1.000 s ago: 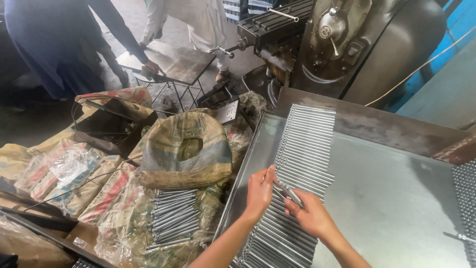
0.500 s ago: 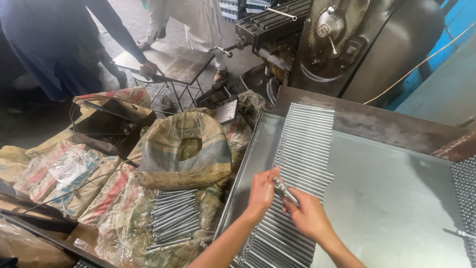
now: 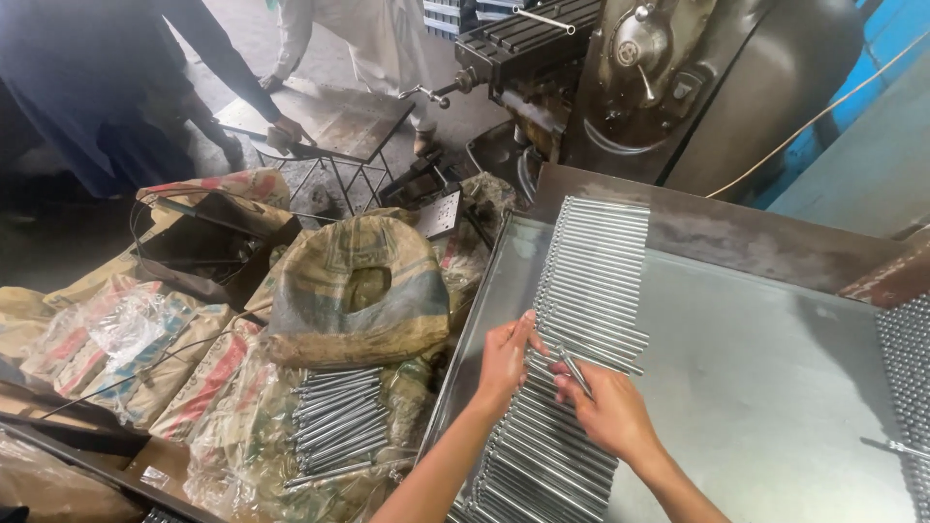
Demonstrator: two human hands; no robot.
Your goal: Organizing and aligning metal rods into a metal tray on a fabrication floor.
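We hold one thin metal rod [image 3: 573, 369] in the grip of our right hand [image 3: 608, 415], fingers pinched shut around it, the rod tilted above the row of rods [image 3: 591, 291] and crossing their lines. Our left hand [image 3: 506, 356] rests with its fingers half curled on the left edge of that row, touching the rods; we cannot tell whether it holds any. The row lies side by side in a long band on the metal tabletop [image 3: 775, 387], running from its far rim down to the near edge, with bare sheet to the right of the row. At the tabletop's far right edge we see a second patch of rods [image 3: 909, 358]. Left of the tabletop sits a worn sack [image 3: 358, 291], and just below it a bundle of loose rods [image 3: 334, 416] lies on printed bags [image 3: 184, 378]. Beyond the tabletop stands a dark machine [image 3: 697, 87]. Farther left, another person's hand [image 3: 286, 131] rests on a metal stand [image 3: 334, 126].
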